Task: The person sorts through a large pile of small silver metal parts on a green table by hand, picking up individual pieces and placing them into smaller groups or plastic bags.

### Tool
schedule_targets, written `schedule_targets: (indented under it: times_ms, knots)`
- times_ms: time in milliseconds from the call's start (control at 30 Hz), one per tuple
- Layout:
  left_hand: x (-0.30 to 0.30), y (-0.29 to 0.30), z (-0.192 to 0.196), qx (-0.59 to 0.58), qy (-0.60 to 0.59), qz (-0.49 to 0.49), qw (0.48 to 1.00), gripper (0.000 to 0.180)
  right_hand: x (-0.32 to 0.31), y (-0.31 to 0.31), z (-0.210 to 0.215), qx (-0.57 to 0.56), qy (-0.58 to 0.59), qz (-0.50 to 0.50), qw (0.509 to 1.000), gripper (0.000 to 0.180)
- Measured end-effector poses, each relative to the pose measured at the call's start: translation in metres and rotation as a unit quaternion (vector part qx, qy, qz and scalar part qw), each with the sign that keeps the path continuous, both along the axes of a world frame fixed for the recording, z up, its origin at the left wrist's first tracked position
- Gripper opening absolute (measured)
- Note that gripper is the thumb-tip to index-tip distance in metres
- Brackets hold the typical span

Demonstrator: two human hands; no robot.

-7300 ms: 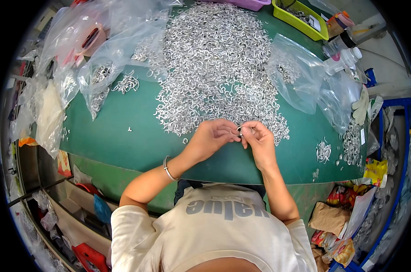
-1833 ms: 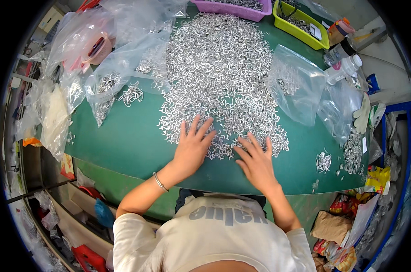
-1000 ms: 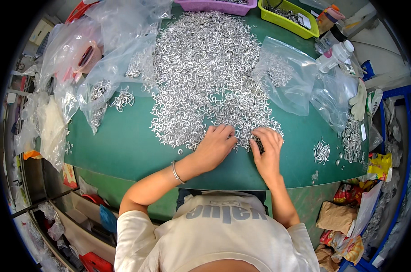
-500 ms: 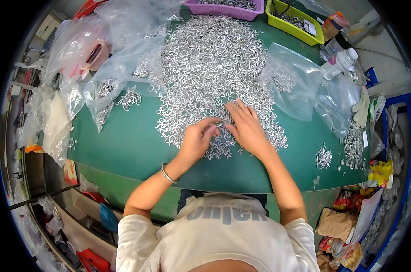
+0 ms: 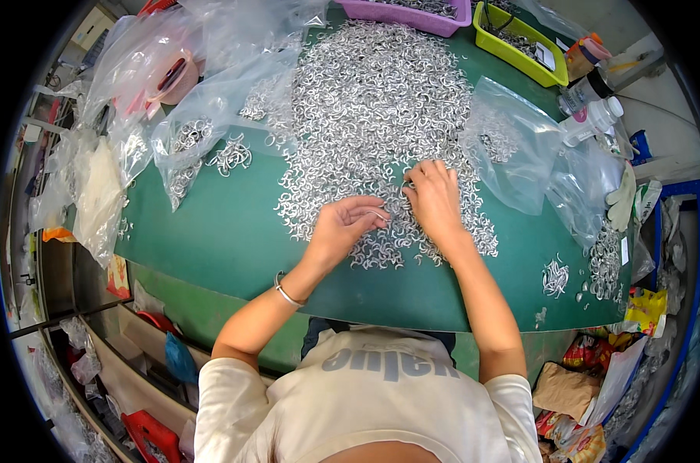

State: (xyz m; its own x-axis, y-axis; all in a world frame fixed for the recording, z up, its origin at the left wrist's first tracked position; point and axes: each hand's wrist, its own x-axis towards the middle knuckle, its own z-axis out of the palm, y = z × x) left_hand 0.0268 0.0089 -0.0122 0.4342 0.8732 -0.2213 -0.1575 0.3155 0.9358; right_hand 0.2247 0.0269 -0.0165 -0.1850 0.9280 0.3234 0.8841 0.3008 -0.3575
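Note:
A broad heap of small silver crescent-shaped metal pieces (image 5: 381, 92) covers the middle of the green table (image 5: 211, 231). Over its near left part, my left hand (image 5: 345, 228) pinches one curved metal piece (image 5: 378, 215) between thumb and fingertips. My right hand (image 5: 436, 199) rests at the heap a little farther off and to the right. Its thumb and fingers are drawn together among the pieces, and what lies between their tips is too small to make out. A bracelet circles my left wrist.
Clear plastic bags (image 5: 516, 154) holding metal pieces flank the heap. A purple tray (image 5: 411, 17) and a yellow-green tray (image 5: 519, 55) stand at the back. White bottles (image 5: 593, 122) are at right. Small piles of parts (image 5: 555, 278) lie near the right edge.
My right hand has moved right, away from the left, and its fingers have curled in. My left hand now shows a curved metal piece at its fingertips. The whole view has shifted slightly.

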Motion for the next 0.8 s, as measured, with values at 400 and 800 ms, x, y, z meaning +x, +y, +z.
schedule_targets:
  times_ms: [400,800]
  knots:
    - [0.001,-0.003,0.004,-0.011,-0.012,0.007,1.000,0.025,0.006,0.006,-0.006,0.018,0.048,0.050,0.997,0.019]
    - [-0.014,-0.007,0.005,-0.015,0.031,0.005,0.999,0.020,0.001,-0.050,0.009,-0.174,0.516,-0.046,0.837,0.018]
